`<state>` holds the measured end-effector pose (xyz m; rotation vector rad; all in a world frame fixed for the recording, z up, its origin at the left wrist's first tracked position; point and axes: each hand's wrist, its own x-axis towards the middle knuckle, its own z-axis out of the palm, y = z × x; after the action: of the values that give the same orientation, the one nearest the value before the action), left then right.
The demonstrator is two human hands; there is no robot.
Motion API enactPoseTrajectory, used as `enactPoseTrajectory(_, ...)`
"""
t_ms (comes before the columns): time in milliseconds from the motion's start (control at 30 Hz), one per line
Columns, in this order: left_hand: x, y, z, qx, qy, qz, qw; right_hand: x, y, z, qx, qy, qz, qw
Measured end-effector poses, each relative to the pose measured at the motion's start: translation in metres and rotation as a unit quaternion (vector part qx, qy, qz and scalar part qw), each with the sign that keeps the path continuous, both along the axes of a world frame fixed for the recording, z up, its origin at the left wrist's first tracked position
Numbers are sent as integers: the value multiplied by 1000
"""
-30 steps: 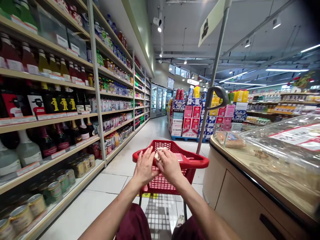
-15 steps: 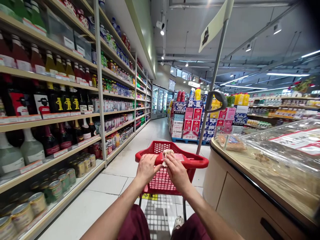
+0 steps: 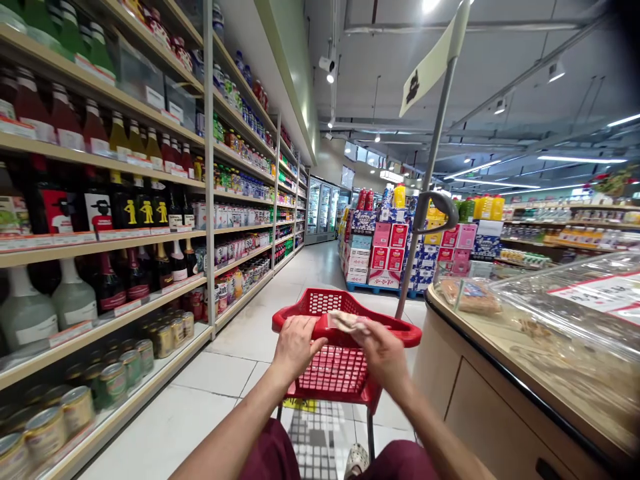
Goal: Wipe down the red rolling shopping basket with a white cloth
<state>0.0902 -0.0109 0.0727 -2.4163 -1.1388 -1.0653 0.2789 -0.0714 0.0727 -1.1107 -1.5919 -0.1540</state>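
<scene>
A red shopping cart (image 3: 345, 373) stands in front of me, its curved handle (image 3: 407, 333) running across the middle of the view. My left hand (image 3: 297, 343) is closed over the left part of that handle, thumb towards the middle. My right hand (image 3: 385, 350) pinches a crumpled whitish cloth (image 3: 345, 321) against the handle's top, right of the middle. The cloth's far end lies near the clear label area of the handle. Blur softens the right fingers, and part of the cloth is hidden under them.
Shelves of bottles and cans (image 3: 125, 233) line the left side. A rounded counter with a clear cover (image 3: 560, 313) stands close on the right. A grey pole (image 3: 425, 167) with a hook rises beyond the handle. Stacked drink boxes (image 3: 387, 250) stand ahead on a blue pallet.
My right hand has slid to the right along the handle, drawing the cloth with it and stretching it out. My left hand stays on the handle. The view has shifted slightly.
</scene>
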Motion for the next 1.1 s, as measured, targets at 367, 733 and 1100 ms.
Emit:
enactPoseTrajectory(367, 6, -1, -3, 4, -6, 8, 1000, -27, 39, -3, 2, -202, -10, 979)
enactPoseTrajectory(733, 2, -5, -2, 1, 3, 30, 1000, 45, 23, -31, 3, -90, -174, 981)
enactPoseTrajectory(1100, -7, -18, 0, -8, 24, 70, 997, 44, 24, -39, 80, -91, -187, 975)
